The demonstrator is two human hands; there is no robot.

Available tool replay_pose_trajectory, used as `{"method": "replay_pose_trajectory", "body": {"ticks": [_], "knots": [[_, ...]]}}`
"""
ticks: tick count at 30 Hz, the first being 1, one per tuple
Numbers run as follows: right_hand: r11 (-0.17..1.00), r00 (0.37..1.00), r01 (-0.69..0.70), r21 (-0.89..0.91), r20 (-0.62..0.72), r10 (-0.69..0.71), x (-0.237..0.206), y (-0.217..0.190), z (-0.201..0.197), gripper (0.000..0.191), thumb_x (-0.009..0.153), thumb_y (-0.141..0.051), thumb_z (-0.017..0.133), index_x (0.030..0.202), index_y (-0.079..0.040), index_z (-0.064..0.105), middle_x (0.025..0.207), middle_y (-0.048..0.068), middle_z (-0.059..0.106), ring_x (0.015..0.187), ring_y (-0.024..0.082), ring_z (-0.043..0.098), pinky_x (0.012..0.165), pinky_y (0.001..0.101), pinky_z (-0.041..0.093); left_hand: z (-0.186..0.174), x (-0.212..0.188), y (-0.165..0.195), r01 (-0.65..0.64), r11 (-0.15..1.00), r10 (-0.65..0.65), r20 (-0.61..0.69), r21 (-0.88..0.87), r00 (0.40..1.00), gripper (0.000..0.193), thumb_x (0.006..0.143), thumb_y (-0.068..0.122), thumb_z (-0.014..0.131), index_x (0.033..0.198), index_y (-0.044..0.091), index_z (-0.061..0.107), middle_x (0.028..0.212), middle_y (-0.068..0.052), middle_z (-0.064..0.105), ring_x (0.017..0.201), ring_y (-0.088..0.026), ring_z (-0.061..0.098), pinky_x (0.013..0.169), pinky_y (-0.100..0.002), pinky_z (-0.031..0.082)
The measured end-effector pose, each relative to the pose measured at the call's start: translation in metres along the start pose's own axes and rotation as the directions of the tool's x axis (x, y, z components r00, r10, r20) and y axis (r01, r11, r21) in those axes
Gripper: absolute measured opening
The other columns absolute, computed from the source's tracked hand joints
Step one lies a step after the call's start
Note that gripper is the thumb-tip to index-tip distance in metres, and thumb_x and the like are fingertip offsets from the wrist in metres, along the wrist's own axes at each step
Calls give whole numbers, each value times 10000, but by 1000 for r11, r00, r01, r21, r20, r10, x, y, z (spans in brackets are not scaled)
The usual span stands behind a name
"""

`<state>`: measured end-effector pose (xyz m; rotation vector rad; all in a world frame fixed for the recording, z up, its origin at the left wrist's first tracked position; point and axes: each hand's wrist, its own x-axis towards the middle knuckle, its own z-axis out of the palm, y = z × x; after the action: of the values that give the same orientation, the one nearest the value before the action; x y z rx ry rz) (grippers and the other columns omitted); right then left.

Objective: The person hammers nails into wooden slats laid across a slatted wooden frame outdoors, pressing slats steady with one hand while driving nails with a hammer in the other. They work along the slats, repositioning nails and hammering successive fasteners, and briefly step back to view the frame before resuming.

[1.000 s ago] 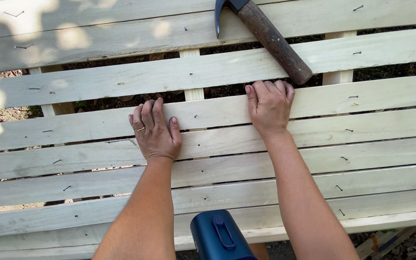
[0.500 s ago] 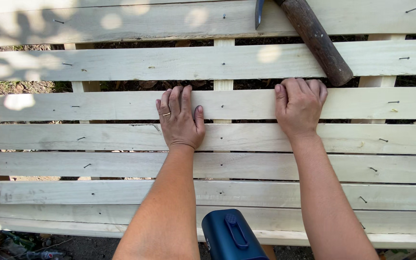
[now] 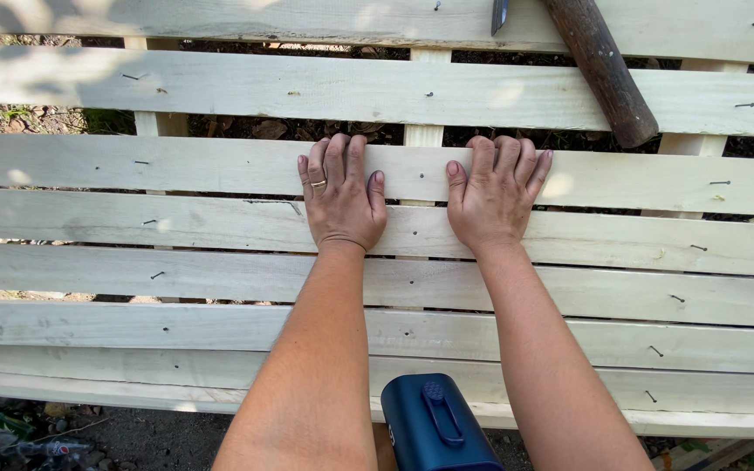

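Note:
A pale wooden slatted panel (image 3: 133, 314) lies flat in front of me, its long boards running left to right. My left hand (image 3: 339, 196) rests palm down on one slat (image 3: 176, 166), fingers spread, a ring on one finger. My right hand (image 3: 493, 196) lies flat on the same slat just to the right, fingertips curled over its far edge. Both hands sit close together near a cross support (image 3: 422, 135). Neither hand holds anything.
A hammer with a brown wooden handle (image 3: 601, 70) lies across the upper slats at the top right. A dark blue box-shaped object (image 3: 436, 427) sits at the bottom centre near me. Bent nails stick up along the slats. Dirt and debris lie at the lower left.
My hands have come closer together on the slat, the left one moving right toward the right one. The view has shifted, so the panel and hammer sit further right.

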<state>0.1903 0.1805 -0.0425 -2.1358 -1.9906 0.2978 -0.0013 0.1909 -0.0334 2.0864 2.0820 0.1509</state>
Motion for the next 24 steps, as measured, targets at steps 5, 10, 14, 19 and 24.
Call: {"method": "replay_pose_trajectory", "body": {"ticks": [5, 10, 14, 19, 24], "knots": [[999, 1000, 13, -39, 21, -12, 5, -1, -3, 380, 1062, -423, 548, 1309, -135, 548, 1303, 134, 462, 1343, 376, 345, 1207, 641, 91, -1, 3, 4, 4, 1000, -4, 18, 17, 1000, 560, 980, 404, 503, 1482, 173, 411, 1488, -43, 373, 1447, -280, 294, 1258, -509, 162], [996, 999, 16, -86, 40, -13, 6, -1, -3, 373, 1083, -419, 503, 1344, -154, 524, 1303, 136, 445, 1337, 373, 340, 1205, 642, 76, -2, 2, 5, -25, 999, 24, 18, 43, 1000, 574, 1019, 403, 439, 1549, 204, 344, 1548, -39, 321, 1498, -261, 249, 1277, -516, 124], [995, 999, 10, -99, 49, -5, 5, -2, -4, 375, 1082, -421, 495, 1348, -157, 520, 1306, 130, 441, 1345, 368, 336, 1209, 639, 75, -1, 3, 5, -44, 998, 43, 33, 34, 999, 580, 1025, 397, 403, 1589, 304, 304, 1602, -16, 276, 1544, -232, 174, 1275, -537, 86], [998, 999, -3, -60, 46, 5, 3, 1, -1, 376, 1060, -417, 532, 1325, -151, 536, 1305, 132, 449, 1338, 375, 346, 1203, 641, 83, 1, 1, 5, -21, 1000, 20, 74, 13, 997, 551, 1022, 405, 391, 1564, 323, 327, 1576, -20, 306, 1539, -238, 182, 1267, -548, 83], [997, 994, 59, 40, -95, -55, -7, 0, -4, 339, 1033, -336, 643, 1292, -126, 575, 1317, 102, 491, 1353, 363, 396, 1208, 618, 171, 2, -1, 4, -4, 1000, 5, 105, -11, 995, 511, 1015, 390, 400, 1521, 319, 389, 1532, -23, 355, 1525, -244, 207, 1268, -547, 92]]}}
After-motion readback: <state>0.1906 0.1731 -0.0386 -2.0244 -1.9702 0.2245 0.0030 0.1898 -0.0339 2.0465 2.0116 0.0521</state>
